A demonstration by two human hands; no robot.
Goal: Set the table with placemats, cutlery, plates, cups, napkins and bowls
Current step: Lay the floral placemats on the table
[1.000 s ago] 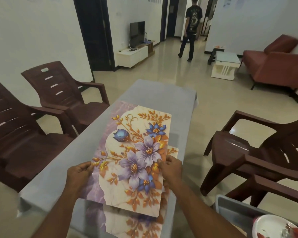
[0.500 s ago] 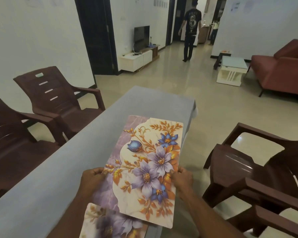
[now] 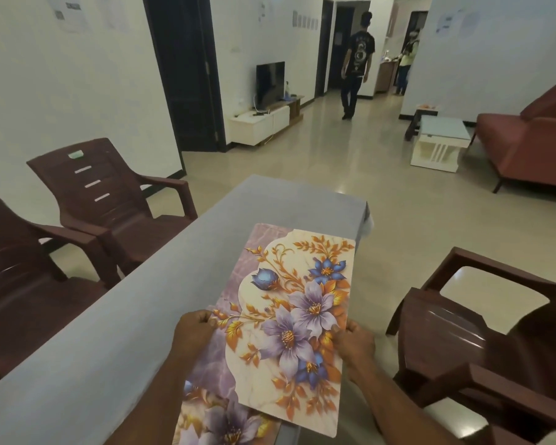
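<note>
Left hand [image 3: 195, 330] and right hand [image 3: 353, 343] grip the placemat [image 3: 297, 313] by its long sides. Its long axis points toward the tabletop's [image 3: 116, 332] far right corner.

two bare forearms entering from near edge. left hand [image 3: 195, 334] and right hand [image 3: 355, 343] ungloved. no sleeves, rings or watch visible.

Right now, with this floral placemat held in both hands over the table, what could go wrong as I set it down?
1. The floral placemat reaches past the grey table's right edge, so it may tip off if laid here.
2. The left hand and right hand pinch only its side edges, so it could slip.
3. It overlaps a second placemat and could nudge it.
</note>
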